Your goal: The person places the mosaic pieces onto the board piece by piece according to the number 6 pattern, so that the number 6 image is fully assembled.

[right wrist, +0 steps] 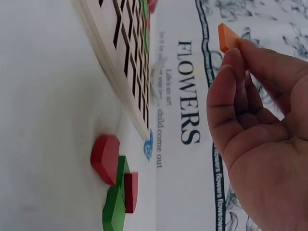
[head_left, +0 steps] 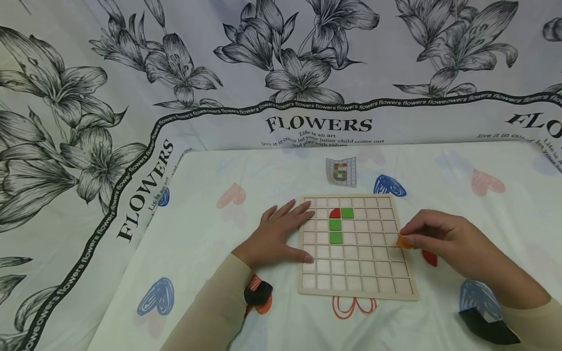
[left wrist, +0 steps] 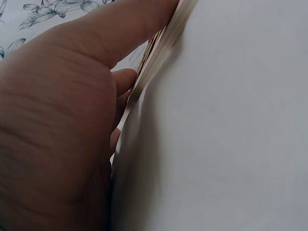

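A square wooden grid board (head_left: pixel 368 294) lies on the cloth, with a red rounded tile (head_left: pixel 335 213) and three green square tiles (head_left: pixel 335 238) set in its upper left cells. Fingers spread, my left hand (head_left: pixel 274 239) rests at the board's left edge; its thumb touches the rim in the left wrist view. My right hand (head_left: pixel 452 241) pinches a small orange tile (right wrist: pixel 227 37) between thumb and fingertips, above the board's right edge. Under that hand, a red piece (head_left: pixel 430 258) partly shows. The right wrist view has red pieces (right wrist: pixel 105 159) and green pieces (right wrist: pixel 114 208) beside the board.
A small card (head_left: pixel 341 171) with a coloured grid pattern lies beyond the board. White cloth with printed hearts (head_left: pixel 231 195) covers the surface, and a flower-printed sheet (head_left: pixel 303 73) rises behind it. Black wrist gear (head_left: pixel 258 292) sits by the left sleeve.
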A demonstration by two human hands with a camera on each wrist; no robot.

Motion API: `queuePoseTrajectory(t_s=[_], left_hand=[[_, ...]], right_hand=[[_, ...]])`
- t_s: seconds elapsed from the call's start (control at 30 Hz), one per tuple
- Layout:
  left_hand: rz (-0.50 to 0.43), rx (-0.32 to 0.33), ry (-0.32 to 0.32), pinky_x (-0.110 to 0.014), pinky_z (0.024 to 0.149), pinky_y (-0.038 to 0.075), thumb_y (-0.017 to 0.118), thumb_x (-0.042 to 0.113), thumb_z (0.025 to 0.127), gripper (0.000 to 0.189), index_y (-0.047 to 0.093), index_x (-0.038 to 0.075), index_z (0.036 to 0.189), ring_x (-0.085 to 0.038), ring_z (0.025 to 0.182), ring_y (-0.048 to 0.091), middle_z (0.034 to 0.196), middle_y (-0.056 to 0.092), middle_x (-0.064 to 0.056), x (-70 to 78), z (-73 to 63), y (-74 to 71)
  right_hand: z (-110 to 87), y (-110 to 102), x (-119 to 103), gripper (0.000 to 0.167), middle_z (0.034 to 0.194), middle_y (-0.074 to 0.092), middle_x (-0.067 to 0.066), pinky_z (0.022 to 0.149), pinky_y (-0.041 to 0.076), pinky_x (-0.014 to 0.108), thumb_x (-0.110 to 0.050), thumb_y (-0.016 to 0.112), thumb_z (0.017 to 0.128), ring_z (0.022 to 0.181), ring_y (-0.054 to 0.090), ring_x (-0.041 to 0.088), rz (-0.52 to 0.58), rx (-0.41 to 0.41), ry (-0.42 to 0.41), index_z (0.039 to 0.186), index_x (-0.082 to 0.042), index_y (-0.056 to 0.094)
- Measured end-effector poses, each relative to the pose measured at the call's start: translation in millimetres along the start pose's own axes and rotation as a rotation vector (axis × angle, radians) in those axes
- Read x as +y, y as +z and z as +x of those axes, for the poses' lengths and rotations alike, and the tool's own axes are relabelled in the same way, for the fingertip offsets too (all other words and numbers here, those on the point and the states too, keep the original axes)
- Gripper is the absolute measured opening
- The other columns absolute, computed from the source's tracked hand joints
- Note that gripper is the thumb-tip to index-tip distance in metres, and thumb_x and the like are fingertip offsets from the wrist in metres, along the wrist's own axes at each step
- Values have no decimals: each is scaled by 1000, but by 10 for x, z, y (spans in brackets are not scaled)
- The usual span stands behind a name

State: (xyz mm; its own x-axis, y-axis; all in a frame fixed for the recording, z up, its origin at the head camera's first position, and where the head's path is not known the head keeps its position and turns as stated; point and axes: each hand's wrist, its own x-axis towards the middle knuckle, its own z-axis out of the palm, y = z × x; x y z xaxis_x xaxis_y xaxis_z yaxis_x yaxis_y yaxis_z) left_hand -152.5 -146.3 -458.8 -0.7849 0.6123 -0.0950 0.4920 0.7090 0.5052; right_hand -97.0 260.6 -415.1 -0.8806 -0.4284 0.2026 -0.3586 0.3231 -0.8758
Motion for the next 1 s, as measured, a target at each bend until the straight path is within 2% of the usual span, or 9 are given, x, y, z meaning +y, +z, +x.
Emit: queuePoseTrajectory(t_s=[0.07, 0.2, 0.33, 0.43, 0.47, 0.73, 1.0], left_hand=[[2, -1, -1, -51, 128, -1, 78, 78, 84, 107, 34, 37, 173, -10, 164, -2, 177, 11, 26, 1, 5, 0], [1, 0, -3, -50, 128, -2, 78, 77, 84, 107, 34, 36, 173, -9, 164, -2, 177, 11, 26, 1, 9, 2], [2, 0, -7, -50, 128, -2, 79, 77, 84, 107, 34, 36, 173, -8, 164, -2, 177, 12, 25, 8, 8, 5], [5, 4, -5, -50, 128, -2, 79, 77, 84, 107, 35, 36, 173, -8, 164, -2, 178, 13, 24, 12, 7, 7], [7, 5, -5, -50, 128, -2, 78, 77, 84, 107, 35, 36, 173, -8, 164, -2, 178, 13, 24, 12, 7, 8], [1, 6, -7, -51, 128, -1, 79, 77, 84, 107, 35, 36, 172, -9, 164, -2, 177, 13, 25, 9, 6, 8], [16, 1, -4, -51, 128, -1, 77, 79, 84, 107, 34, 37, 173, -9, 164, -2, 177, 12, 25, -2, 8, 12]], right_hand=[[16, 38, -26, 34, 91, 73, 4, 49, 44, 35, 15, 74, 94, 53, 55, 22, 18, -13, -16, 111, -14, 77], [43, 113, -78, 32, 95, 74, 2, 43, 42, 33, 12, 77, 94, 58, 56, 20, 1, -14, -10, 109, -17, 78], [63, 162, -129, 33, 99, 75, 1, 60, 55, 24, 11, 79, 93, 77, 68, 16, -40, -1, -13, 109, -18, 78], [91, 189, -163, 34, 102, 76, 1, 77, 59, 22, 13, 79, 92, 87, 72, 16, -38, -6, -36, 110, -16, 78], [104, 199, -175, 34, 102, 76, 1, 79, 60, 22, 13, 79, 92, 87, 73, 16, -35, -11, -41, 110, -16, 78], [239, 319, -303, 28, 104, 75, -7, 80, 60, 24, 2, 81, 96, 89, 70, 17, -44, -53, -29, 109, -22, 78], [401, 442, -369, 21, 103, 74, -8, 80, 61, 29, -4, 81, 98, 90, 71, 17, -37, -82, -13, 106, -23, 79]])
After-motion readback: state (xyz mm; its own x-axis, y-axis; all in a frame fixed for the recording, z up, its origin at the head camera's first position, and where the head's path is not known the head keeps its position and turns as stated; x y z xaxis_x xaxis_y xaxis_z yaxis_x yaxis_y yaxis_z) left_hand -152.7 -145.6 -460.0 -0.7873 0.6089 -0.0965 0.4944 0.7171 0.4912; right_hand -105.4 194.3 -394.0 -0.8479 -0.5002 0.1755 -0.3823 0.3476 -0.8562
